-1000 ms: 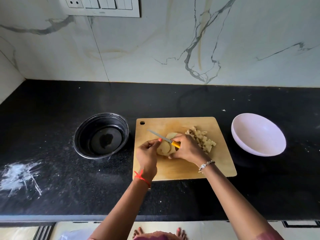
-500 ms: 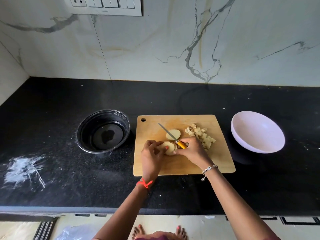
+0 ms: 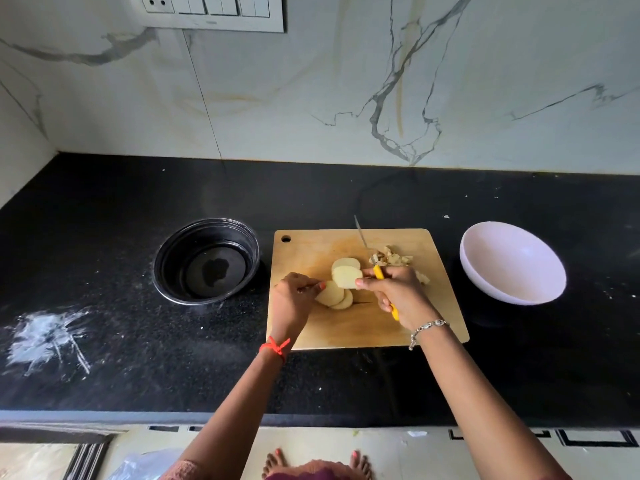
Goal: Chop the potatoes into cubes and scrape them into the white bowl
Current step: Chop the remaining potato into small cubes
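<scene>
One black bowl [image 3: 175, 266] left of potatoes [image 3: 346, 277]

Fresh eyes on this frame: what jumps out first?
The wooden cutting board mid-counter, where the left hand holds fanned potato slices and the right hand grips a yellow-handled knife. An empty white bowl sits right of the board, a black bowl left; a cube pile lies at the board's far right.

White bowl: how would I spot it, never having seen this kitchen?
Look along the black counter to the wooden board. The white bowl sits just right of it, apart from it. It is pale and empty, unlike the black bowl left of the board.
</scene>
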